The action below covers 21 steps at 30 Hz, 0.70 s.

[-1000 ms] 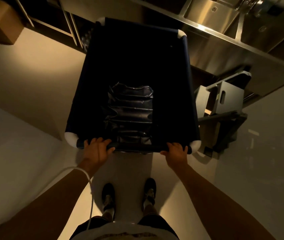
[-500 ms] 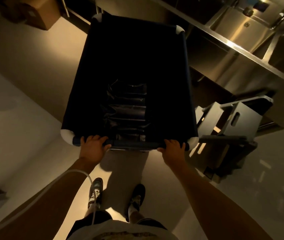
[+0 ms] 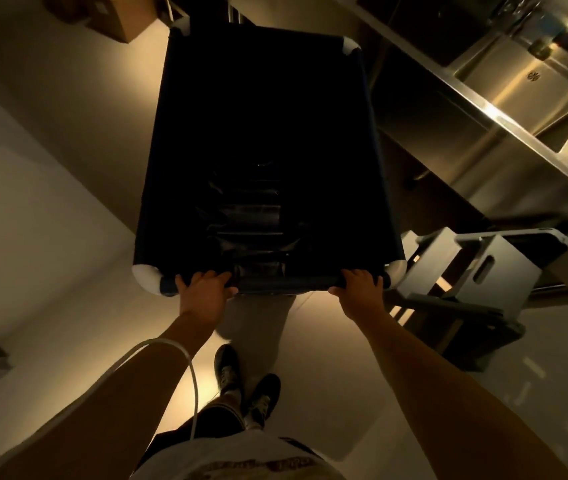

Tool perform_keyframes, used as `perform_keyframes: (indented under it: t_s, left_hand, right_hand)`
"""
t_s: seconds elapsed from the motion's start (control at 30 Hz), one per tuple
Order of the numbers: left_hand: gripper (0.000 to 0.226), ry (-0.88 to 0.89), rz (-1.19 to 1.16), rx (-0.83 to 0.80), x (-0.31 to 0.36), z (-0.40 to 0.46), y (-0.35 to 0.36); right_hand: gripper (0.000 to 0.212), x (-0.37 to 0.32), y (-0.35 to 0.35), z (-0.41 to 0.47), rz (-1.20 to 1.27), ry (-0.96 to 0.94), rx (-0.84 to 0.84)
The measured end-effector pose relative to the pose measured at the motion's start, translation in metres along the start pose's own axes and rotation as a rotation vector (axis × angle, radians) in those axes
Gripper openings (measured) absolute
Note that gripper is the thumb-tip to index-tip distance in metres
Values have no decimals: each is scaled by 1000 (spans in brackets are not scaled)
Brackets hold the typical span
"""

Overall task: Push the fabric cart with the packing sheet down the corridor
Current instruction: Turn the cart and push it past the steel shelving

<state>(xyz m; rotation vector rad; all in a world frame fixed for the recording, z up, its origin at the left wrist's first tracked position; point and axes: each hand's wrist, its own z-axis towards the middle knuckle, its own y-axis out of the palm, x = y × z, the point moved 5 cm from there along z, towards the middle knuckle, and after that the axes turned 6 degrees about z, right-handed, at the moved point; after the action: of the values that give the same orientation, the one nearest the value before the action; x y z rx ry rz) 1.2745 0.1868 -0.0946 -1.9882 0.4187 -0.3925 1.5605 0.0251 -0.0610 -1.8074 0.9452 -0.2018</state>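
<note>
Gripped near bar of fabric cart (image 3: pixel 265 109) w/ both hands: left hand (image 3: pixel 203 292) wrapped round it by left corner, right hand (image 3: pixel 358 289) by right corner. Stood straight ahead on pale floor (image 3: pixel 50 209), betw. wall at left & steel sink counter (image 3: pixel 504 109) at right. Held crumpled packing sheet (image 3: pixel 248 220) inside, toward near end. Passed just beside grey bin (image 3: pixel 476 268) on right. Cardboard box (image 3: pixel 109 19) up ahead, far left.

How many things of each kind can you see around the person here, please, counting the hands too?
Hands: 2, left hand and right hand, both on the cart's bar
Cart: 1
Packing sheet: 1
Cardboard box: 1
Grey step stool: 1
Steel sink unit: 1
Shoes: 2
Total: 9
</note>
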Motion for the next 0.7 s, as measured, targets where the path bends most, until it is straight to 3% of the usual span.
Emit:
perform_keyframes:
  t_s: [0.7]
  left_hand:
    - [37,-109,-112,-5,18,85,-48]
  right_hand:
    - [53,-20,-53,118,37,-52,-27]
